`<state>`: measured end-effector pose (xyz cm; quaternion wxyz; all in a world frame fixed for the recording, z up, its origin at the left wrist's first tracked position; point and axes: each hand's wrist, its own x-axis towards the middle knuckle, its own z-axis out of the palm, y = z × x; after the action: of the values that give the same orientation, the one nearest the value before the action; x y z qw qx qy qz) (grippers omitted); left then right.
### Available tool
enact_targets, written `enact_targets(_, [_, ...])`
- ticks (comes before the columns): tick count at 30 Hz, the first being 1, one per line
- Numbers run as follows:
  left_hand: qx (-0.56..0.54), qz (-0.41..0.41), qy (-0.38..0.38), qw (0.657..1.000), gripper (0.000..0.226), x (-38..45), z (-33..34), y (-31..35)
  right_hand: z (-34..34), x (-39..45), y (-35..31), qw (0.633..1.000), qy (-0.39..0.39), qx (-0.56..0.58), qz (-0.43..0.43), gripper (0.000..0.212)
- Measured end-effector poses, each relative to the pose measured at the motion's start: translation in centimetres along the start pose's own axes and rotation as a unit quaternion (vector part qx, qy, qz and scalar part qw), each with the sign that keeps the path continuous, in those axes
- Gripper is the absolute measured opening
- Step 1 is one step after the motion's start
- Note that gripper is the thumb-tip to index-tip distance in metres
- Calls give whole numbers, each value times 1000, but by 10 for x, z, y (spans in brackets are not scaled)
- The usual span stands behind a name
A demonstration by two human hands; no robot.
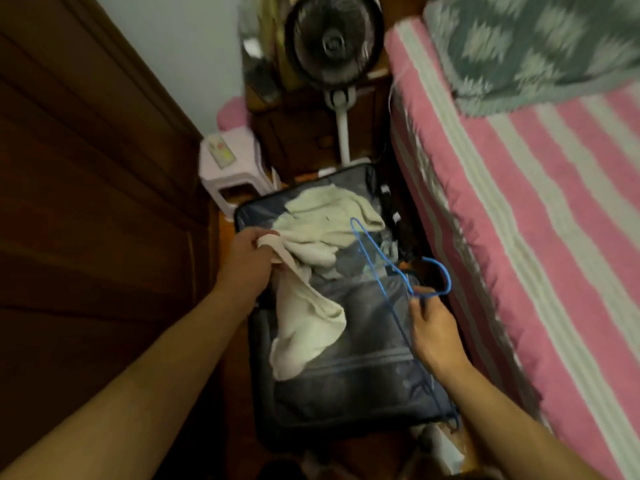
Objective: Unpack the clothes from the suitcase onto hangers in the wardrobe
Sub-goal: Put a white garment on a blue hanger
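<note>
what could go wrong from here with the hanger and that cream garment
1. The left hand grips the cream garment by one bunched edge only; the rest trails into the suitcase, so it may drag or snag as it is lifted.
2. The right hand pinches the thin blue hanger near its hook; it might twist or slip during threading.
3. The fan stands close behind the suitcase, so a swung hanger may hit it.

Soft cloth garment (313,237), glossy wooden wardrobe (86,202)

The suitcase (346,341) lies between the wardrobe (86,202) on its left and the bed (536,237) on its right; the fan (334,43) stands behind it.
</note>
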<state>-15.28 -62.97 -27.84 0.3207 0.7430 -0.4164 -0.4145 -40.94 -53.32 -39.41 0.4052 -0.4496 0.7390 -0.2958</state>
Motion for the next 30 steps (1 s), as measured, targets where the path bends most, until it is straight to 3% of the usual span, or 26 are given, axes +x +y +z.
enact_targets(3, [-41, 45, 9, 998, 28, -47, -69, 104, -42, -34, -93, 1000, -24, -3, 3, 19])
enact_targets(7, [-88, 133, -21, 987, 27, -113, -150, 214, -89, -79, -215, 996, -20, 69, -59, 8])
enact_targets(11, [-53, 229, -13, 972, 27, -160, -208, 268, -112, -112, -311, 976, -44, 158, -142, 18])
enact_targets(14, [-54, 213, 23, 975, 19, -174, -220, 286, -114, -142, -362, 952, -127, 225, -161, 25])
enact_targets(16, [-51, 199, 69, 976, 12, -182, -219, 292, -108, -163, -373, 944, -156, 239, -164, 35])
enact_targets(18, [-63, 172, 92, 979, 22, -190, -214, 291, -97, -181, -370, 957, -100, 200, -183, 38])
enact_targets(21, [-167, 103, 39, 980, 16, -199, -192, 281, -82, -185, -354, 979, -17, 80, -185, 27])
enact_targets(24, [-209, 67, 2, 976, 18, -202, -177, 267, -87, -164, -333, 991, 6, 31, -128, 6])
enact_targets(26, [-151, 83, 7, 985, 20, -199, -181, 253, -105, -147, -320, 995, 6, 7, -102, 8])
enact_targets(28, [-34, 132, 14, 991, 17, -194, -193, 236, -130, -137, -321, 993, 14, 4, -115, 22])
enact_targets(30, [94, 189, 24, 977, 16, -190, -207, 215, -153, -134, -334, 990, 5, 37, -133, 33])
